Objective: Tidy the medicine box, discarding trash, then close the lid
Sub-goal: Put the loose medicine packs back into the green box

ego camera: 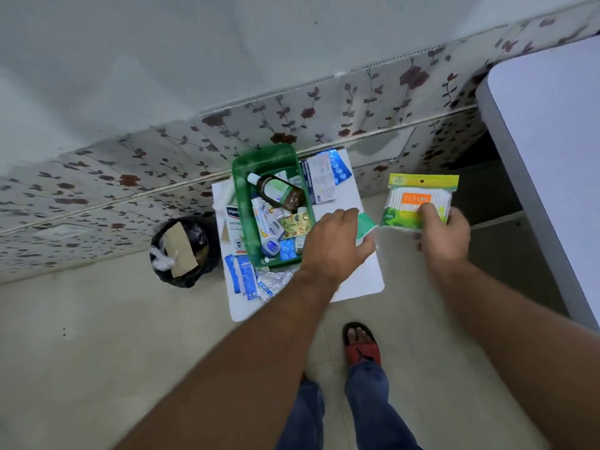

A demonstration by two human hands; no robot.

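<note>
The green medicine box [241, 196] stands open on a small white board [360, 280] on the floor. Inside lie a brown bottle [282, 191], tubes and blister packs. My left hand [334, 243] hovers at the box's right rim, with a small green and white packet [367, 224] pinched between finger and thumb. To the right of the board, my right hand [444, 235] holds up a yellow-green pack of cotton swabs [418, 198]. No lid is clearly visible.
A bin lined with a black bag [183, 251], holding brown cardboard and white plastic, sits left of the board. Blue sachets [242, 277] and packets lie by the box. A white table [552, 141] stands right; my sandalled foot [362, 347] is below.
</note>
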